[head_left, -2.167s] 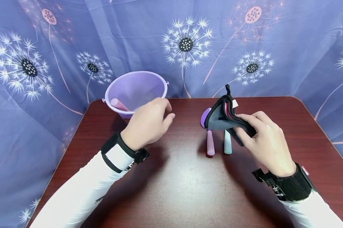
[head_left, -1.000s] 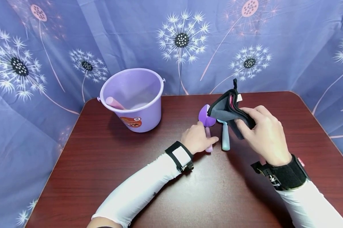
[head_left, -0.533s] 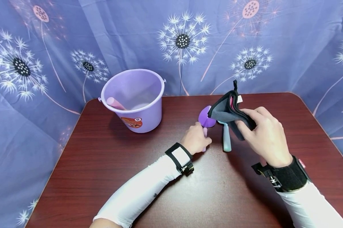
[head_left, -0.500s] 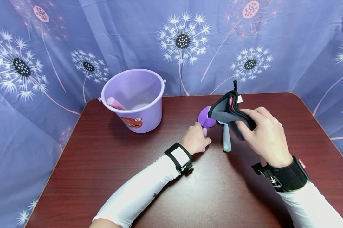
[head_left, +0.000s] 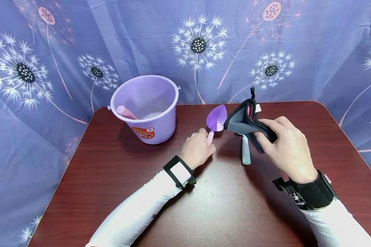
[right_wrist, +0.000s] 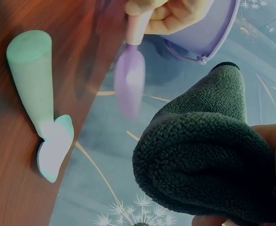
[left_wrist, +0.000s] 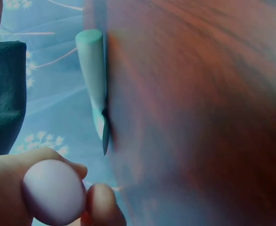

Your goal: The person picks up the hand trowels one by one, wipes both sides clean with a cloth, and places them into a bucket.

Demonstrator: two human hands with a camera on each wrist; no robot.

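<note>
My left hand (head_left: 198,148) grips the pink handle of a toy trowel (head_left: 217,118) whose purple blade points up and away, just right of the bucket. The round butt of that handle shows close up in the left wrist view. My right hand (head_left: 285,147) pinches a folded dark grey cloth (head_left: 241,120) with black edging, a hanging loop and a white tag. Below the cloth lies a second trowel (head_left: 246,151) with a pale teal handle; the head view hides most of its blade, but the right wrist view shows it resting on the table.
A lilac bucket (head_left: 164,123) with an orange label stands at the back left of the dark red-brown table (head_left: 90,178). A pink handle (head_left: 126,112) leans inside it. Behind hangs a blue curtain (head_left: 148,44) printed with dandelions.
My left hand moved from the bucket to the purple trowel, took hold of its handle and shifted it left, tilting its blade. My right hand stays almost still with the cloth.
</note>
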